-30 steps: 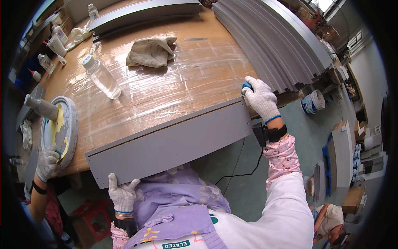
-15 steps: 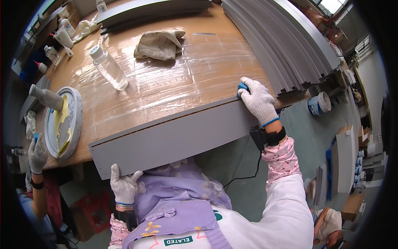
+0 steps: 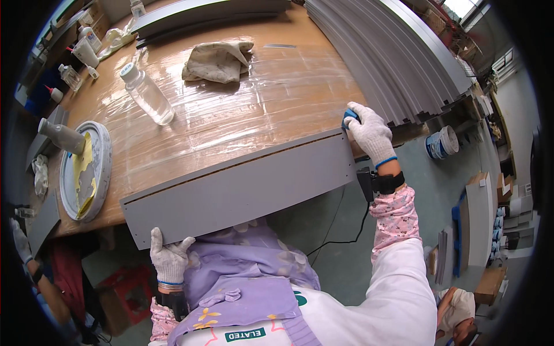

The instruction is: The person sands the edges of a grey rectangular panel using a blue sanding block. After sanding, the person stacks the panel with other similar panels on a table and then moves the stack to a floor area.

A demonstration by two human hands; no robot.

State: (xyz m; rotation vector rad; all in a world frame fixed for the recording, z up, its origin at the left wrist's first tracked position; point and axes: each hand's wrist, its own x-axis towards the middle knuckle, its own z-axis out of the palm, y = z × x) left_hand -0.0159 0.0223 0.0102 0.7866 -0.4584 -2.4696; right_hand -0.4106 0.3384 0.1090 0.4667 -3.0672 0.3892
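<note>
A long grey panel point(image 3: 242, 187) lies slanted along the table's near edge, its near side overhanging toward my lap. A narrow brown groove runs close to its far long edge. My left hand point(image 3: 169, 256), in a white knit glove, grips the near edge by the panel's left end; some fingers are hidden below it. At the far right corner, my right hand point(image 3: 371, 131), gloved the same way, is closed round a small blue block point(image 3: 350, 117). The block is at the panel's corner; whether it touches is hard to tell.
A clear bottle point(image 3: 149, 95) and crumpled cloth point(image 3: 216, 61) stand beyond the panel. Stacked grey strips point(image 3: 392, 63) fill the far right. At left, a round lid point(image 3: 105, 179) bears a grey bottle point(image 3: 60, 136) and yellow sandpaper-like sheet point(image 3: 85, 179). Another person's gloved hand point(image 3: 22, 242) is far left.
My right hand has moved right with the blue block, uncovering the panel's right end. My left hand stays on the panel. The other person's hand has shifted left and down, and a grey piece shows there.
</note>
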